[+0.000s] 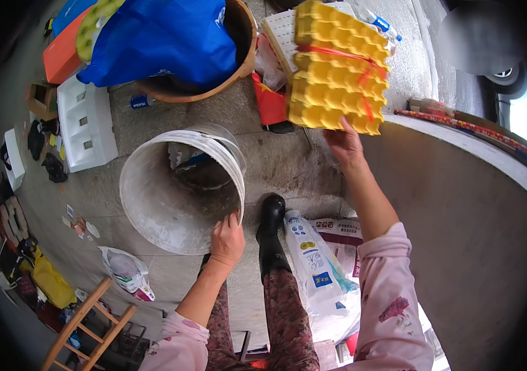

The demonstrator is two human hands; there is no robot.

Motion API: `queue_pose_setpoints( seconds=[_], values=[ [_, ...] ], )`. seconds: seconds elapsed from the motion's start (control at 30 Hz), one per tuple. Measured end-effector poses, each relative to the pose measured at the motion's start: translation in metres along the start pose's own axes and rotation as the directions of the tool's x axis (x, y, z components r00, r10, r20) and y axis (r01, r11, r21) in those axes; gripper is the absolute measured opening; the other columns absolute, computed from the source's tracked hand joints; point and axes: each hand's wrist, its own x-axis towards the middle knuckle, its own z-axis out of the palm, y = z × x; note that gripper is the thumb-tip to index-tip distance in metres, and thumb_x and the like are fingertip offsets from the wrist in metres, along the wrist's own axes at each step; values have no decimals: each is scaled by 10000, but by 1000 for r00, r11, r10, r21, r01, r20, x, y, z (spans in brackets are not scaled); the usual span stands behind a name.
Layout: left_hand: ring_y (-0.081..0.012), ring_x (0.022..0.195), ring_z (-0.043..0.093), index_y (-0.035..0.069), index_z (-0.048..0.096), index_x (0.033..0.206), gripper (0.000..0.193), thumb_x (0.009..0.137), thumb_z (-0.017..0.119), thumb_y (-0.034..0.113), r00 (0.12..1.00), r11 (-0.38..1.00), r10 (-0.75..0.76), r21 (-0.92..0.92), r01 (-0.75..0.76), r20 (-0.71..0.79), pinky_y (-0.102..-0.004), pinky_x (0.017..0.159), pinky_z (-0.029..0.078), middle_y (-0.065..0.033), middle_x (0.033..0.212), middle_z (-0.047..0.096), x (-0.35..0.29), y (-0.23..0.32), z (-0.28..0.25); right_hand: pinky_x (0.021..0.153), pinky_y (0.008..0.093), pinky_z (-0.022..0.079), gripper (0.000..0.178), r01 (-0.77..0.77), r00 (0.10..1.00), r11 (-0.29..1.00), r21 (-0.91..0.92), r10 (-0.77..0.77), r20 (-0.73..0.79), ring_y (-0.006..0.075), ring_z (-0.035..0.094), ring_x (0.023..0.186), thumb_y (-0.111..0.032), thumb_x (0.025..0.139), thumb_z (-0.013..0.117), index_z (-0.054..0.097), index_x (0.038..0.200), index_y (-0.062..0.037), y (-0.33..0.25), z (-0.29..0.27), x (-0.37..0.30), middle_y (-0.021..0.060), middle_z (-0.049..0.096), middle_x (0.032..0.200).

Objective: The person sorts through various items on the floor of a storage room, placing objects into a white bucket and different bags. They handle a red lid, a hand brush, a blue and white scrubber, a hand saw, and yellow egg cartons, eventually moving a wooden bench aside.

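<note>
My left hand (227,240) grips the rim of a dirty white plastic bucket (152,207), its fingers closed over the right edge. The bucket is tilted so that its wide mouth faces me, and some pale scrap lies deep inside. To the right, my right hand (344,145) holds the lower edge of a yellow egg tray stack (331,93), the thumb on its front face. Red string is tied across the stack. How many trays are in it I cannot tell. Most of the fingers of that hand are hidden behind the tray.
A brown tub (242,68) with a blue bag (171,43) stands beyond the bucket. White foam packaging (87,127) lies at left, a wooden ladder-like frame (90,328) at lower left. Plastic sacks (319,278) lie beside my boot (271,216). A low wall (449,204) runs along the right.
</note>
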Motion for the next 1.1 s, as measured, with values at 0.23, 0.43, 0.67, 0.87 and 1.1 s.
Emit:
queue_pose_setpoints(
  seconds=[0.23, 0.43, 0.67, 0.87, 1.1],
  values=[
    [-377, 723, 531, -10, 496, 996, 219, 788, 488, 56, 999, 999, -37, 1, 37, 4, -444, 649, 433, -194, 815, 548, -3, -1, -6, 770, 340, 427, 269, 0, 998, 1000, -30, 2, 57, 200, 534, 928, -260, 809, 587, 544, 1029, -111, -40, 28, -16, 42, 594, 996],
    [-371, 691, 537, -15, 488, 971, 245, 739, 532, 52, 999, 1000, 5, -7, -6, -32, -436, 624, 444, -190, 801, 555, -4, -3, 0, 859, 365, 401, 424, -46, 999, 959, -280, 42, -20, 200, 487, 1063, -204, 820, 565, 438, 1210, -96, -22, 4, -37, 38, 516, 1171],
    [-378, 695, 539, -13, 489, 892, 189, 722, 548, 47, 1000, 1000, -25, -6, 25, -9, -438, 627, 447, -208, 761, 554, -5, -4, 4, 756, 350, 467, 411, -98, 961, 695, -712, -121, -250, 227, 573, 922, -168, 760, 601, 499, 1140, -48, 0, -48, -157, 52, 573, 1054],
    [-379, 688, 536, -21, 493, 934, 215, 749, 535, 79, 999, 999, -39, 0, 39, 5, -442, 639, 444, -212, 790, 562, -3, -1, 1, 678, 305, 465, 321, -243, 857, -87, -966, -487, -172, 233, 615, 738, -152, 652, 654, 585, 937, -22, 2, -66, -250, 128, 619, 806],
    [-401, 1237, 258, 38, 309, 1262, 749, 641, 719, 121, 973, 983, 144, -86, -161, -178, -474, 987, 262, -215, 1359, 237, 0, 19, -16, 673, 390, 449, 447, 26, 941, -543, -839, -271, 204, 332, 541, 805, -143, 562, 724, 484, 925, -44, 35, -58, -285, 148, 522, 890]
  ],
)
